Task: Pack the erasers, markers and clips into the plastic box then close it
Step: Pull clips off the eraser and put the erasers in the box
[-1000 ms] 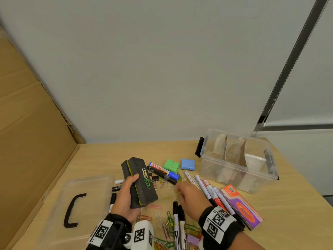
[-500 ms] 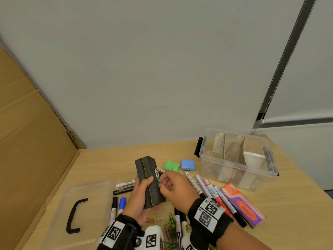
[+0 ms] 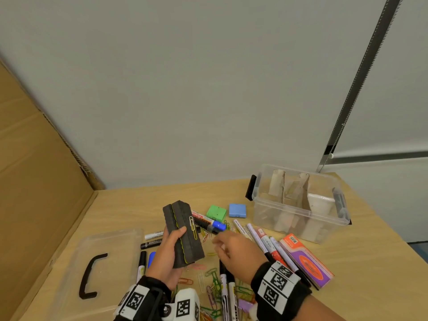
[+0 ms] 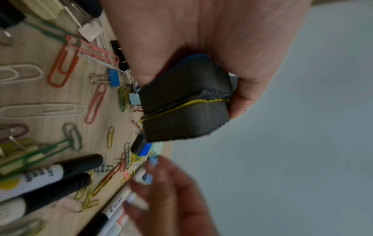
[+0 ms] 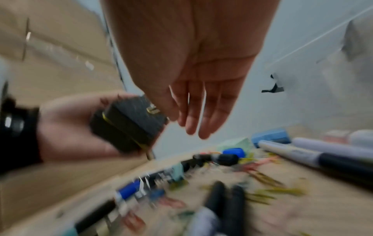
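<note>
Half a second ago the right hand (image 3: 234,249) was touching the black eraser (image 3: 183,232), and now it has pulled away to the right, over the clips (image 3: 212,278). On the left, the clear lid (image 3: 92,269) lies flat on the table (image 3: 370,262). Next to it the left hand (image 3: 168,258) holds the eraser up, fingers wrapped round it. A yellow-green clip (image 3: 193,227) sticks to its side. The right hand looks loose and holds nothing that I can see. Markers (image 3: 266,242) lie beside it. Far right, the plastic box (image 3: 298,202) stands open, with cardboard walls inside. I think that clip should come off before the eraser goes in. Pinch the clip's end and slide it off, while the left hand grips firmly. Before, two clips sat there; now I see one
</note>
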The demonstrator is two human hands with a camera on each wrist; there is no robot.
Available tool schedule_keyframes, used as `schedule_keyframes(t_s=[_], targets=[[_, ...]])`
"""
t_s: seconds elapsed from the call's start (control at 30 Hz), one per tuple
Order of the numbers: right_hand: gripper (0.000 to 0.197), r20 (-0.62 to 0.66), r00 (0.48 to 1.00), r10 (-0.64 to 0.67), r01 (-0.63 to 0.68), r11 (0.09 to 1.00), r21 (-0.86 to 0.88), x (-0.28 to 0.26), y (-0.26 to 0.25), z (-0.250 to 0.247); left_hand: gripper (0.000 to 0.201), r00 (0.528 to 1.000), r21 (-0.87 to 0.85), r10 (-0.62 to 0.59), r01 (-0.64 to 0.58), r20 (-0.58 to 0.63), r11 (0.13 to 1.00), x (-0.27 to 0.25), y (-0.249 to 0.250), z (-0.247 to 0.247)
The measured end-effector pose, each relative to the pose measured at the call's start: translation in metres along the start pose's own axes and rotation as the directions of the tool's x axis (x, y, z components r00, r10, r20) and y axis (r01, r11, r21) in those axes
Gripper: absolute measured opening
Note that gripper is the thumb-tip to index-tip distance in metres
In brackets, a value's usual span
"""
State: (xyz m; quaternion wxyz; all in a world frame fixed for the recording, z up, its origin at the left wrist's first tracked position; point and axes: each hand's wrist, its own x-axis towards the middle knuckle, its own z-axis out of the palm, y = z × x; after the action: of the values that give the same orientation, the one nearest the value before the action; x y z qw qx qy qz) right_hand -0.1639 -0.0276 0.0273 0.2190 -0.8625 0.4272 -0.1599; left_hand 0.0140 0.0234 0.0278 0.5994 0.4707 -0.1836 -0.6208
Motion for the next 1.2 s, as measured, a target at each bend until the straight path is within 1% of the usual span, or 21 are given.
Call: schedule_keyframes(t_s=[0.03,0.07,0.13,0.23,0.27,0.33,0.37,0.43,0.53,0.6,0.67,0.73,0.83,0.93,0.97,1.0,1.03,1.1,1.13,1.17,1.2], targets=[[0.026,-0.059,0.998,0.001,0.005,0.995,0.096,0.004,-0.007,-0.003,0.034,1.000,0.026,-0.001,0.001,-0.002,1.000,0.000,-0.002,0.002],[0.026,-0.092,0.996,0.011,0.007,0.982,0.188,0.008,-0.013,-0.005,0.035,1.000,0.050,-0.001,0.001,0.004,0.999,-0.001,-0.004,0.006],[0.025,-0.109,0.993,0.049,-0.010,0.945,0.327,0.017,-0.023,-0.005,0.038,0.999,0.069,-0.009,0.007,0.033,0.998,-0.004,-0.007,0.013],[0.010,-0.053,0.987,0.155,-0.110,0.869,0.482,0.026,-0.024,-0.001,0.043,0.997,0.097,-0.001,-0.006,0.072,0.995,-0.007,-0.006,0.016],[0.008,-0.015,0.983,0.183,-0.145,0.827,0.543,0.027,-0.023,-0.001,0.044,0.997,0.104,0.004,-0.012,0.083,0.995,-0.008,-0.005,0.016],[0.010,0.075,0.975,0.210,-0.207,0.726,0.656,0.029,-0.023,-0.001,0.048,0.994,0.117,0.008,-0.020,0.108,0.993,-0.010,-0.003,0.015],[0.012,0.109,0.970,0.219,-0.233,0.686,0.690,0.030,-0.023,-0.001,0.050,0.993,0.120,0.005,-0.019,0.117,0.993,-0.011,-0.003,0.015],[0.015,0.138,0.962,0.235,-0.261,0.645,0.718,0.030,-0.022,-0.001,0.051,0.992,0.116,-0.007,-0.008,0.124,0.993,-0.012,-0.004,0.016],[0.016,0.172,0.958,0.228,-0.280,0.626,0.728,0.029,-0.017,-0.003,0.051,0.992,0.094,-0.022,0.010,0.122,0.995,-0.012,-0.006,0.018],[0.016,0.172,0.963,0.207,-0.266,0.637,0.724,0.027,-0.012,-0.005,0.054,0.992,0.086,-0.022,0.011,0.125,0.996,-0.011,-0.007,0.019],[0.018,0.106,0.977,0.186,-0.205,0.673,0.711,0.022,-0.010,-0.005,0.054,0.992,0.073,-0.016,0.007,0.123,0.997,-0.010,-0.006,0.021],[0.018,0.020,0.989,0.150,-0.124,0.729,0.674,0.016,-0.011,-0.005,0.054,0.992,0.057,-0.006,-0.001,0.123,0.998,-0.010,-0.004,0.023],[0.018,-0.070,0.993,0.091,-0.040,0.845,0.534,0.006,-0.009,0.000,0.048,0.994,0.034,0.012,-0.016,0.105,0.999,-0.012,-0.002,0.023],[0.017,-0.132,0.991,0.027,0.021,0.935,0.353,-0.002,-0.001,0.006,0.043,0.998,0.010,0.024,-0.025,0.054,1.000,-0.011,0.000,0.016],[0.018,-0.123,0.992,-0.006,0.040,0.960,0.278,-0.005,0.002,0.007,0.045,0.999,-0.002,0.019,-0.019,0.034,1.000,-0.011,0.002,0.013],[0.021,-0.072,0.997,-0.028,0.042,0.979,0.198,-0.007,0.005,0.007,0.047,1.000,-0.014,0.009,-0.009,0.015,1.000,-0.011,0.002,0.010],[0.026,0.013,0.999,-0.038,0.037,0.993,0.110,-0.009,0.008,0.007,0.048,1.000,-0.029,-0.006,0.006,-0.001,1.000,-0.011,0.003,0.006],[0.034,0.192,0.981,-0.028,0.042,0.997,-0.069,-0.012,0.013,0.006,0.045,0.999,-0.067,-0.041,0.039,-0.026,0.997,-0.011,0.003,-0.001],[0.037,0.222,0.975,-0.019,0.046,0.992,-0.120,-0.015,0.013,0.005,0.044,0.998,-0.084,-0.059,0.056,-0.030,0.995,-0.012,0.002,-0.004],[0.037,0.202,0.979,-0.002,0.031,0.989,-0.141,-0.017,0.013,0.003,0.042,0.997,-0.102,-0.075,0.072,-0.028,0.992,-0.013,0.003,-0.006],[0.036,0.152,0.988,0.036,-0.014,0.990,-0.143,-0.020,0.014,-0.001,0.041,0.996,-0.118,-0.086,0.083,-0.025,0.990,-0.013,0.004,-0.008]])
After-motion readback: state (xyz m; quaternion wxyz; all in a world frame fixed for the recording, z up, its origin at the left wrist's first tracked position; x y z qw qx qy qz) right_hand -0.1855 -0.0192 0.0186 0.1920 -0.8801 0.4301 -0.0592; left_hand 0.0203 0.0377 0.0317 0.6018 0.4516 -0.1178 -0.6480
